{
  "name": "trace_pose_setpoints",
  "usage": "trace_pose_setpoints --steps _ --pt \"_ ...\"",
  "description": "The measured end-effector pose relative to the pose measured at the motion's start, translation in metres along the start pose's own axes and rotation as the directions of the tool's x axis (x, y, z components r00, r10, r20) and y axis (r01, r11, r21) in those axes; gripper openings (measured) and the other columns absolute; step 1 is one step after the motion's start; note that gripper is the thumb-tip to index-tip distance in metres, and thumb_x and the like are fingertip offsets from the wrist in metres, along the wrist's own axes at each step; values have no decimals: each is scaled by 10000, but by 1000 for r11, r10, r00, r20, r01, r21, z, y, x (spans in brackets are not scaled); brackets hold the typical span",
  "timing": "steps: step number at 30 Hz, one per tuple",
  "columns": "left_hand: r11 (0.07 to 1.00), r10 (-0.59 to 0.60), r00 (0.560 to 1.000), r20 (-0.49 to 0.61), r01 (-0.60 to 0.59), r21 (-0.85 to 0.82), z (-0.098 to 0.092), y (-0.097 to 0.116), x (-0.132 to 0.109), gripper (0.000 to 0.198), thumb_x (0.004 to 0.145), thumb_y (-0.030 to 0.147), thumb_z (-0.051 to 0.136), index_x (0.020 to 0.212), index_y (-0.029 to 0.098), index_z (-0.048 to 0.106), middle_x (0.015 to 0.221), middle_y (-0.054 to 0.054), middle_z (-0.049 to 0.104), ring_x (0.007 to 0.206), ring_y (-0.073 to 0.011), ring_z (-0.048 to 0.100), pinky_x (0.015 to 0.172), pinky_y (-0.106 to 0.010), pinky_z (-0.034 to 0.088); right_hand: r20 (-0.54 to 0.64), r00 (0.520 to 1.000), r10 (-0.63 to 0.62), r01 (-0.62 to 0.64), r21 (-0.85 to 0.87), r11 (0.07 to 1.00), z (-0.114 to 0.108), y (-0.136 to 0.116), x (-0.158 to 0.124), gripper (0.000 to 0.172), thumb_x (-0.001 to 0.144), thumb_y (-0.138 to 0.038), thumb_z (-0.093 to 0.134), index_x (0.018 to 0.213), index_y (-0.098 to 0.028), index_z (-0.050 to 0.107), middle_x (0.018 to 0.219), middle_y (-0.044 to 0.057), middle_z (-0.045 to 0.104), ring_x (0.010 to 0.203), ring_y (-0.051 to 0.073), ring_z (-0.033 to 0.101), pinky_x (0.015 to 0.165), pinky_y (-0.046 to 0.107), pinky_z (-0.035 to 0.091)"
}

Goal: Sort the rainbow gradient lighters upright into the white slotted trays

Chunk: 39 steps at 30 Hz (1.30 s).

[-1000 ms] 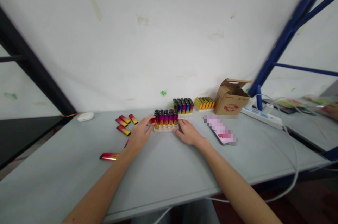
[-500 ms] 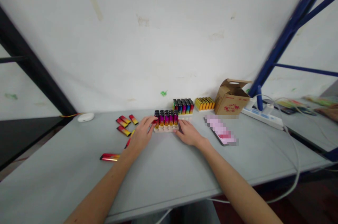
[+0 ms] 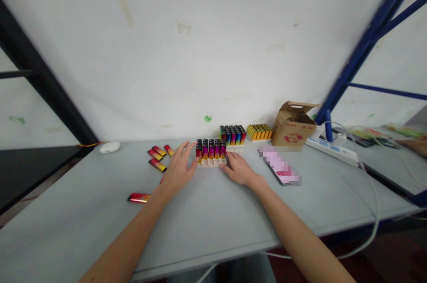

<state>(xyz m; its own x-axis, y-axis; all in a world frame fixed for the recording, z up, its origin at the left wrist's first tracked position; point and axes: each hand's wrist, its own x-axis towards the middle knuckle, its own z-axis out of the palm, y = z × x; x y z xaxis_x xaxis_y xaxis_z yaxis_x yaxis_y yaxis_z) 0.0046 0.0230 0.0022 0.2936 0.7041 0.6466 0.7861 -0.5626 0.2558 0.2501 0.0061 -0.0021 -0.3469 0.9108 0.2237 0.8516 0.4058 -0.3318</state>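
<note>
A white rack point(image 3: 211, 164) stands mid-table, holding several upright lighters point(image 3: 211, 149) with black tops and red, purple and yellow bodies. Just left of the rack is my left hand point(image 3: 180, 169), its fingers apart and nothing held between them. My right hand point(image 3: 238, 168) rests at the rack's right end, thumb and fingers against it. Several red-and-yellow lighters point(image 3: 157, 165) lie loose to the left, partly hidden behind my left hand and forearm.
Behind stand a rack of multicoloured lighters point(image 3: 233, 136) and a yellow set point(image 3: 259, 132). To the right are an open cardboard box point(image 3: 293, 127), a blurred pink phone-like item point(image 3: 279, 165) and a white power strip point(image 3: 333, 149). A white case point(image 3: 110, 147) sits far left.
My left hand has let go of the lighter at the rack's left end and its fingers have spread apart. My right hand stays at the rack.
</note>
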Motion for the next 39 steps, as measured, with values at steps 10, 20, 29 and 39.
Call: trace_pose_setpoints --steps 10,20,29,39 --pt "911 -299 948 109 250 328 -4 -24 -9 314 886 291 398 970 146 663 1183 -219 647 1201 -376 524 1052 -657 214 17 1000 4 -4 12 1000 0 0 0 459 951 -396 427 1280 -78 465 1318 205 524 1224 283 468 1016 384 362" --pt "910 -261 957 128 199 364 -11 9 -4 278 883 275 410 882 192 676 962 -114 730 935 -288 653 980 -470 355 8 1000 -4 4 5 1000 -1 0 -1 466 950 -411 428 1279 -82 467 1298 191 540 1215 276 475 1022 375 359" --pt "904 -270 941 205 174 390 -10 6 -5 276 883 297 455 959 191 698 897 -123 744 930 -316 654 929 -468 367 7 1000 -5 5 12 1000 0 1 -1 445 944 -400 440 1265 -94 471 1275 187 551 1200 268 483 1016 374 359" --pt "885 -310 926 216 198 420 -9 18 -4 305 859 371 483 810 210 738 791 -126 737 870 -326 658 860 -452 387 -3 1000 -10 10 1 1000 2 3 0 458 940 -402 450 1276 -91 464 1299 191 536 1209 271 479 1009 370 365"
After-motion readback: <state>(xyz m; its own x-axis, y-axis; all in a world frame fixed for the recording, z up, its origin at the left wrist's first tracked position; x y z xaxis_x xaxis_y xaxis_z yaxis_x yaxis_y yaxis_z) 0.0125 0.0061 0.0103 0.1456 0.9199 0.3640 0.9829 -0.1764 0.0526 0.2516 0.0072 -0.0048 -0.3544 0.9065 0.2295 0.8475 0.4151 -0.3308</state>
